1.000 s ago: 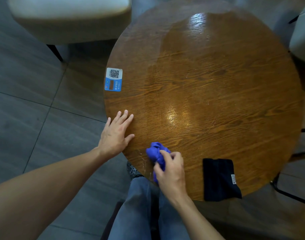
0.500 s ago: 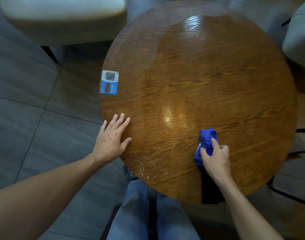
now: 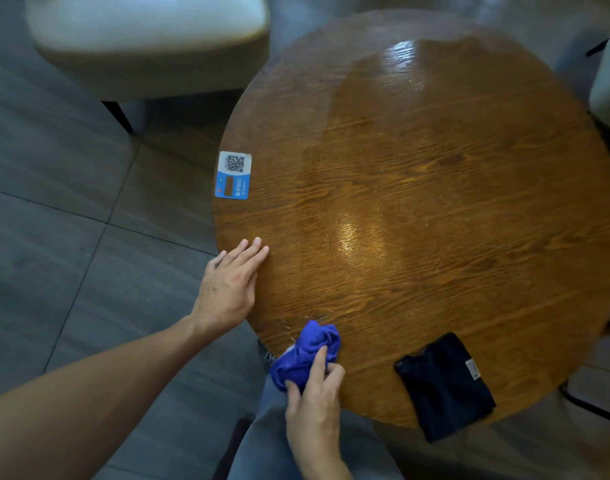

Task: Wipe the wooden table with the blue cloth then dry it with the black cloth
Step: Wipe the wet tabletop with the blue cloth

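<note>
The round wooden table [image 3: 435,202] fills the middle and right of the view, its top glossy with a wet sheen. My right hand [image 3: 314,407] grips the bunched blue cloth [image 3: 307,351] at the table's near-left edge. My left hand [image 3: 229,285] lies flat, fingers together, on the left rim of the table. The folded black cloth [image 3: 445,386] lies on the near-right edge, partly hanging over it, to the right of my right hand.
A blue and white QR sticker [image 3: 233,174] is stuck at the table's left edge. A pale cushioned chair [image 3: 147,43] stands at the upper left, another seat [image 3: 608,88] at the right. My jeans-clad legs [image 3: 262,445] are under the near edge. Grey floor tiles surround.
My right hand has swept the blue cloth from beside the black cloth back left to the near-left edge. The black cloth now lies skewed. My left hand stays on the rim.
</note>
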